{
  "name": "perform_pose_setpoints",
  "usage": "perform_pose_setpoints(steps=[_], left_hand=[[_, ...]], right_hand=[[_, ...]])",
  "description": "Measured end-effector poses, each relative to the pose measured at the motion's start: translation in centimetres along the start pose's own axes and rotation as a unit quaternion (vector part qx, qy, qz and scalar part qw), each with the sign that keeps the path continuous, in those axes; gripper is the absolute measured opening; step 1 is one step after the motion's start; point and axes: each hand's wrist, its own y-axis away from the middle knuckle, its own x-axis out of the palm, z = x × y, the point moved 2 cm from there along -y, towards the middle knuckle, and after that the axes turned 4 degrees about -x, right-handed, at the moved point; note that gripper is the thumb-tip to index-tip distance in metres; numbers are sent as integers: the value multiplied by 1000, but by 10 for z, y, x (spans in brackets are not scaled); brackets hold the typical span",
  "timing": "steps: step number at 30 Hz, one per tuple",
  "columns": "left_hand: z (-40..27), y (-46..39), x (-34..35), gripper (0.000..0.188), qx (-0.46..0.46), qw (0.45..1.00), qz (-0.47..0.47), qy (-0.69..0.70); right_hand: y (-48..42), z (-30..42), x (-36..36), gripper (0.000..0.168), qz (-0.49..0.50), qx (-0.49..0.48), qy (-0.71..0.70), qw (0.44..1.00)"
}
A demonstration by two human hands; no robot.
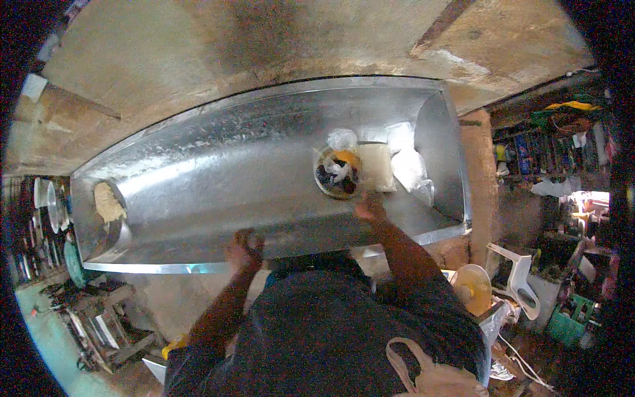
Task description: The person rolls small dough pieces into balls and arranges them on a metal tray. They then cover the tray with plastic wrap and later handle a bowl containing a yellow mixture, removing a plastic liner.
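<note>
A long sheet-metal trough [238,178] lies before me. Over its near rim is my left hand [246,249], fingers apart and with nothing in them. My right hand [370,206] reaches into the right half, close to a round tub [320,184] holding dark, white and yellow-orange items. Blur hides whether its fingers touch or grip the tub or the pale flat packet [376,166] beside it. White plastic bags [410,168] lie right of the packet, and a clear plastic bag [342,138] sits behind the tub.
A pale beige piece [109,202] of unclear kind is at the trough's left end. A stained wall [317,34] rises behind. To my right stand a translucent round container [471,289], a white plastic chair [521,278] and a green crate [570,320]. Wooden frames [114,332] lie at lower left.
</note>
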Motion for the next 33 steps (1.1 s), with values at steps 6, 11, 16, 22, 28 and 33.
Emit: perform_pose_setpoints(steps=[6,11,16,22,28,33], left_hand=[[-30,-6,3,33,-27,999,38,2],[-17,8,16,31,-59,997,24,37],[-23,0,12,30,-53,998,22,26],[-12,3,17,29,-16,999,-8,44],[-33,-1,-3,27,-76,997,23,22],[3,-1,31,27,-17,998,-49,37]], right_hand=[[-86,-47,32,47,86,135,5,987],[-85,30,-66,50,34,153,-131,979],[-98,-7,-63,51,113,83,-52,989],[-99,30,-133,62,163,160,20,973],[-114,-54,-58,55,42,165,-71,983],[-132,-66,2,54,-66,62,-57,994]])
